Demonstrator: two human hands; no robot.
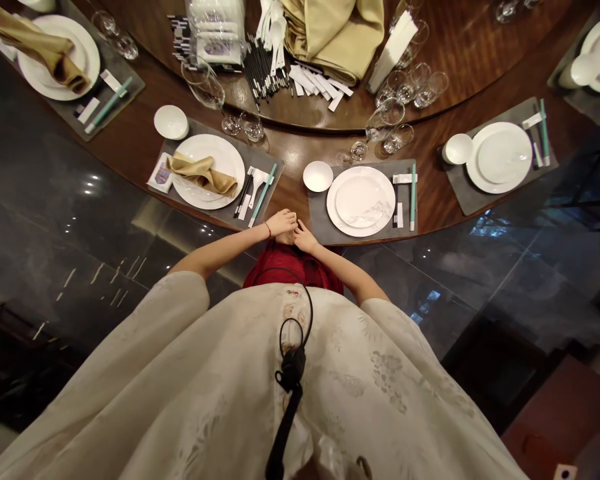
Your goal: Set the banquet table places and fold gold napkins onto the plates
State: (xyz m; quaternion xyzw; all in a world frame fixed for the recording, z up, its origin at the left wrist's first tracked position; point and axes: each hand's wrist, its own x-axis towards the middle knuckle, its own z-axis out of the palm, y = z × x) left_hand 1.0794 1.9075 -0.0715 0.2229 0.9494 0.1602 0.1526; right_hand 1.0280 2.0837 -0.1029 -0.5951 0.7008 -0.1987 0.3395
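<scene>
At the table's edge, just above a dark red skirt, my left hand point(281, 221) and my right hand point(305, 238) meet. The fingers of both are bent and drawn in together. A small pale tan patch shows beneath them, and I cannot make out whether it is a held thing or skin. To the right lies a setting with a stacked white plate point(363, 201), a white bowl point(318, 177) and green chopsticks point(413, 198). On the left setting a folded gold napkin point(203, 175) rests on plates, beside a white spoon point(256, 187).
A raised turntable point(330, 120) bears gold cloths point(330, 40), loose black chopsticks point(263, 70), white spoons point(275, 30), wrapped packets point(217, 33) and several glasses point(410, 87). Stemmed glasses point(207, 90) stand behind the settings. Further settings line the curved wooden table point(285, 193).
</scene>
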